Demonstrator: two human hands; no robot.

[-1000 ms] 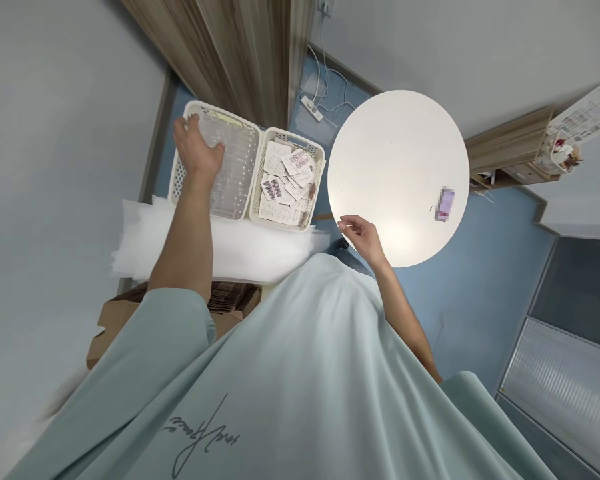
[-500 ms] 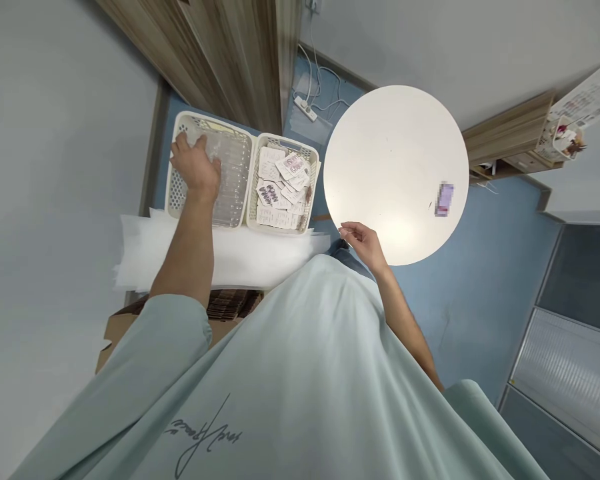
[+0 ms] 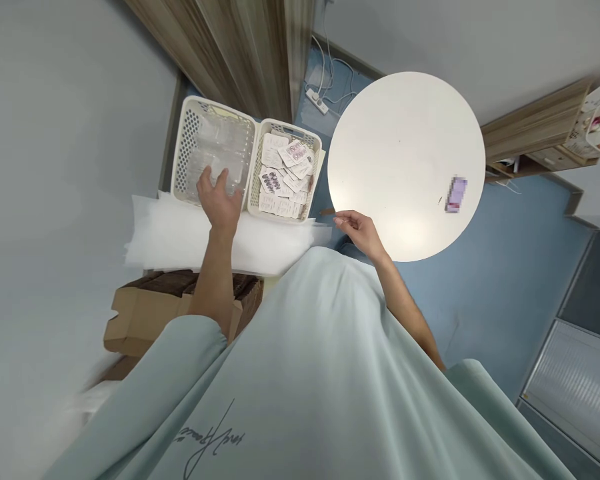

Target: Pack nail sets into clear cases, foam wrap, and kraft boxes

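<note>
My left hand (image 3: 220,201) reaches into the left cream basket (image 3: 180,143), fingers spread and bent over clear plastic packs (image 3: 227,137). The fingertips meet or hover just over the clear plastic; I cannot tell whether they touch it. My right hand (image 3: 357,232) hangs by the near left edge of the round white table (image 3: 405,147). Its fingers are loosely bent with a gap to the thumb, and nothing shows in them. Beside the left basket stands a second cream basket (image 3: 316,143) filled with small printed cards (image 3: 283,175).
White foam sheets (image 3: 180,233) lie in front of the baskets, above an open cardboard box (image 3: 145,313). A blurred purple item (image 3: 456,195) sits on the table. Behind are a power strip (image 3: 317,102) with cables and a wooden cabinet (image 3: 230,47).
My left hand has moved right and nearer to me, from the basket's left side to the front part of the plastic packs, which now lie less evenly. My right hand has barely moved.
</note>
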